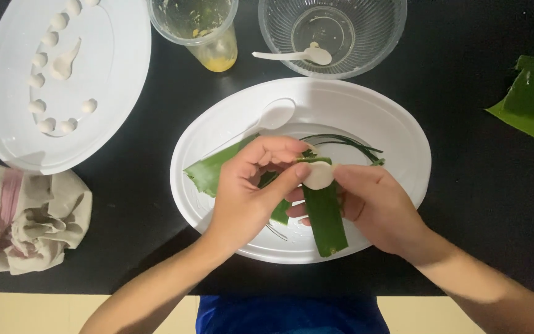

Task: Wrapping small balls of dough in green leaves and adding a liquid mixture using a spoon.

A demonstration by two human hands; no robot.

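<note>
Two bare hands met over the white oval plastic plate, working together on one piece. The left hand curled its fingers around a small white ball of dough, thumb pressing it from below. The right hand was closed on a long green leaf strip, bracing it against the ball, seemingly so the leaf could wrap it. More dough balls sat on a second white tray, beside a crumpled beige cloth.

White dough disc: smooth, round, flattened, held above white oval plate. Green leaf strip: long, glossy, hangs beneath disc, lower end on plate.
</note>
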